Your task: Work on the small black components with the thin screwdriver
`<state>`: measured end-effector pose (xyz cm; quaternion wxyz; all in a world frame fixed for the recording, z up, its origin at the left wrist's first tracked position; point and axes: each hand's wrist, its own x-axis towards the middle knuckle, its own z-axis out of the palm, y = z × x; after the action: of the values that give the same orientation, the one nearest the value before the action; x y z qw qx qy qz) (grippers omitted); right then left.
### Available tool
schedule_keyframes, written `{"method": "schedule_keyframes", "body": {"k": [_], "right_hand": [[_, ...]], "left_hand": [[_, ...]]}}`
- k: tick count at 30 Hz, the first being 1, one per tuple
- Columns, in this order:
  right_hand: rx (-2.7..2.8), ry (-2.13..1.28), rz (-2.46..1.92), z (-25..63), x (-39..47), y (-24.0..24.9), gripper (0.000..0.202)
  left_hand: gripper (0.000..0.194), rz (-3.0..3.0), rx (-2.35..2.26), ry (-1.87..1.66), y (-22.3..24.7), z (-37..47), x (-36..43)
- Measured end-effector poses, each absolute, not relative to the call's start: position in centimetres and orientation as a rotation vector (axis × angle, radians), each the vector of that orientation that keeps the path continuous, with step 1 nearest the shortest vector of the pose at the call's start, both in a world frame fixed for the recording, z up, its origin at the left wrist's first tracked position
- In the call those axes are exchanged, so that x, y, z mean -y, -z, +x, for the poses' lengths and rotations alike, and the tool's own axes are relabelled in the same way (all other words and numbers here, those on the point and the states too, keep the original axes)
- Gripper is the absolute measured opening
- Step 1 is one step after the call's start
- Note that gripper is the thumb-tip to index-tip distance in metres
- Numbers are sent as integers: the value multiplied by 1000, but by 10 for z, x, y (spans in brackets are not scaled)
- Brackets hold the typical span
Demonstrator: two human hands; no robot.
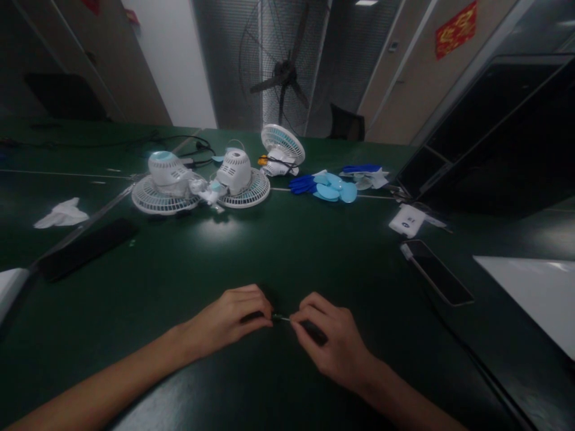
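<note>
Thin piece (pixel 282 318), near side of tabletop (pixel 287 251), between my hands.
Left hand (pixel 238 311) and right hand (pixel 330 335) each pinch an end; fingers hide both ends, too small to identify.

No text, brand or number can be read with certainty. On the small flat white block (pixel 408 220), at the right side of the green table (pixel 350 257), there is a short dark printed mark and, near it, a dark oval logo (pixel 406 225); both are too small and blurred to read. The red rectangular paper sheet (pixel 456 30) on the wall at upper right carries gold marks, but I cannot tell any character.
</note>
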<state>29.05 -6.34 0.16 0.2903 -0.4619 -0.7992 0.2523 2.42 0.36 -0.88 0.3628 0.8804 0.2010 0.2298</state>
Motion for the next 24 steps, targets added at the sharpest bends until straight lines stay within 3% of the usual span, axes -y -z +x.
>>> {"method": "schedule_keyframes", "body": {"k": [13, 24], "right_hand": [[1957, -620, -1371, 289, 61, 7, 15], [1868, -713, -1402, 290, 59, 0, 13]], "left_hand": [[10, 2296, -541, -554, 3, 25, -3], [16, 2534, -936, -599, 10, 16, -29]]}}
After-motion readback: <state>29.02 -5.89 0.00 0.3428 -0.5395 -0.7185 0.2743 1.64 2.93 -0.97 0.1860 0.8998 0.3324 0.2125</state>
